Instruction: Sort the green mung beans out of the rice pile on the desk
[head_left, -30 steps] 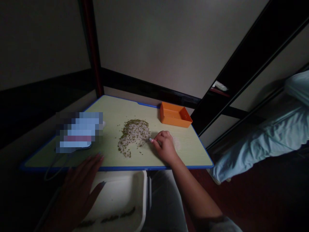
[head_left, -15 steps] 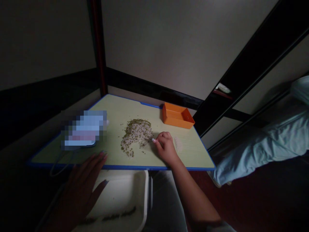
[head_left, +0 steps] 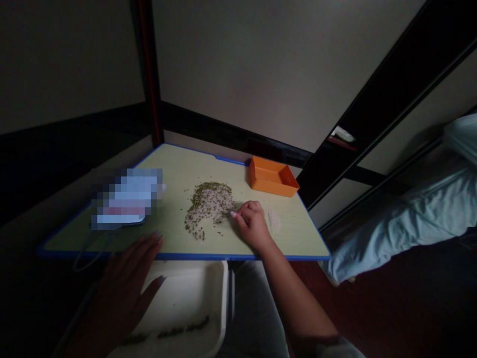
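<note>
A pile of small green beans mixed with whitish grains (head_left: 210, 201) lies in the middle of the pale yellow tabletop (head_left: 179, 161). At the pile's right edge is my right hand (head_left: 252, 223), its fingers closed in a pinch. A thin dark thing shows at the fingertips, too faint to name. Just right of this hand lies a small patch of white grains (head_left: 274, 220). My left hand (head_left: 130, 278) is open, fingers stretched, its fingertips at the near edge of the table and its palm over a white plastic bin (head_left: 223, 298).
An orange open box (head_left: 274, 186) stands at the table's far right corner. On the left sits a pixelated device (head_left: 124, 199), with a pale cord (head_left: 80, 258) hanging over the edge. Dark green bits line the bin's bottom. A person's light blue trouser leg (head_left: 402, 228) is at the right.
The view has shifted slightly. My right hand is a little further left, nearer the pile and further from the white grains. My left hand stays in place.
</note>
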`<action>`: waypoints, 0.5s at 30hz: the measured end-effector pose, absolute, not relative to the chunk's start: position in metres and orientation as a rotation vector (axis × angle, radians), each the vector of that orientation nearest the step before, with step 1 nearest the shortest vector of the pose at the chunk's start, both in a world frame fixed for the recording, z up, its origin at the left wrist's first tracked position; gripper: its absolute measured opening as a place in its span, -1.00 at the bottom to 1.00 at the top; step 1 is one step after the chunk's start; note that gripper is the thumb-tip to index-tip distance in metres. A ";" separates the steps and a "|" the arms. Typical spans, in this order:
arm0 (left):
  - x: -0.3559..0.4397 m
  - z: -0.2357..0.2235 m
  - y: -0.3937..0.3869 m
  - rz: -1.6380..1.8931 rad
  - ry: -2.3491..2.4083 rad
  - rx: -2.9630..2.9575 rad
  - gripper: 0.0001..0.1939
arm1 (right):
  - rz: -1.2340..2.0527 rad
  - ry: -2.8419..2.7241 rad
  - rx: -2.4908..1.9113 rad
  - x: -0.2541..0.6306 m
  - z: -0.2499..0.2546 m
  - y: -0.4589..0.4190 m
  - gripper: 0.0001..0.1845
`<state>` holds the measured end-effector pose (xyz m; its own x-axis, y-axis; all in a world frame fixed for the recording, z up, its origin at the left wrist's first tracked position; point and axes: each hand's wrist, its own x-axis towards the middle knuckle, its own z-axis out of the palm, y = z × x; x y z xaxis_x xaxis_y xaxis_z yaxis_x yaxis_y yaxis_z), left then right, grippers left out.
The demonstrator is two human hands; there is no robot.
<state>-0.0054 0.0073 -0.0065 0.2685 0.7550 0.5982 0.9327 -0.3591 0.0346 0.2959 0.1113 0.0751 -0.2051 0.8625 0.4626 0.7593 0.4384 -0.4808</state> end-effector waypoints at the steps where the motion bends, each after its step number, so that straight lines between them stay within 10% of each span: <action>1: -0.006 -0.006 0.008 -0.765 -1.530 -2.218 -0.31 | 0.190 -2.004 -1.360 0.295 0.075 0.111 -0.77; 15: -0.004 -0.004 0.008 -0.806 -1.525 -2.243 -0.32 | 0.165 -2.052 -1.436 0.291 0.079 0.112 -0.88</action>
